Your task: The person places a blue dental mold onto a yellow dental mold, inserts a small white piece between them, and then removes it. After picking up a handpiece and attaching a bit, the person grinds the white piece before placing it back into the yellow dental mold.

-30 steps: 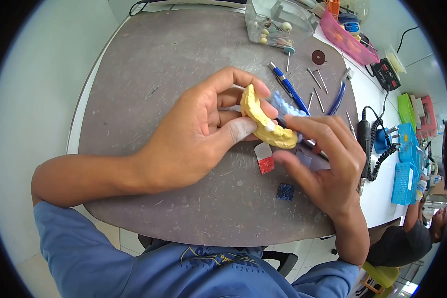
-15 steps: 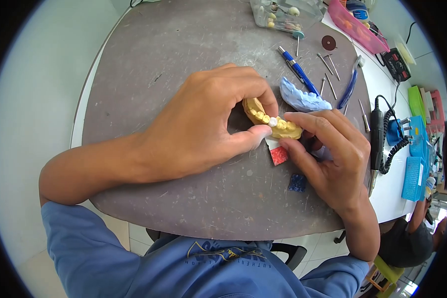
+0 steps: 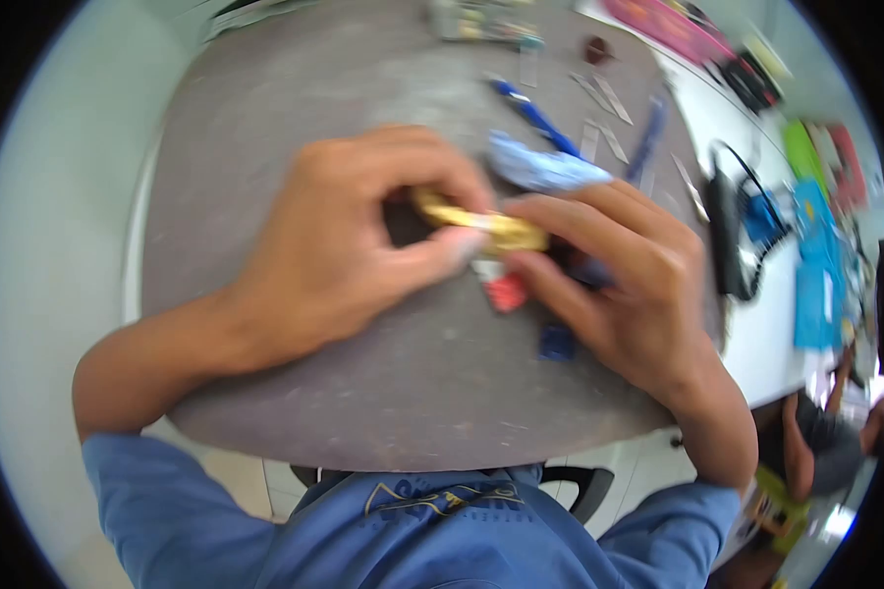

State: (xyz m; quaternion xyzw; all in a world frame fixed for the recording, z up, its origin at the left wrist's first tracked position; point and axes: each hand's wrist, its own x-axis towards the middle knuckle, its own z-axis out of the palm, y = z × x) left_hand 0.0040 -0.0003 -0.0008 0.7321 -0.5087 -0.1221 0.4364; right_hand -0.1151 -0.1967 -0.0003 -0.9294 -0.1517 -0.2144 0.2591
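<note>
A yellow dental cast (image 3: 523, 236) with one white tooth (image 3: 480, 222) is between my hands above the table, blurred by motion. My left hand (image 3: 334, 221) is closed on its left part, thumb in front and index finger behind, close to the white tooth. The right end is pinched between the thumb and index finger of my right hand (image 3: 634, 265). Below the cast lies a red square of articulating paper or film (image 3: 505, 293) with a white end. A dark blue square (image 3: 557, 343) lies by my right thumb. Behind my right hand rests a light blue toothed mould (image 3: 540, 164).
On the grey table (image 3: 363, 412) are a blue pen (image 3: 535, 116), several thin metal burs (image 3: 614, 98), a blurred toothbrush (image 3: 646, 142) and a clear box (image 3: 486, 20). A black handpiece (image 3: 725, 231) and blue baskets (image 3: 817, 304) stand right. Another person (image 3: 825, 437) sits beyond.
The whole scene, cast and hands included, has shifted left in view and become blurred, as the camera turned. Both hands keep nearly the same grip on the cast.
</note>
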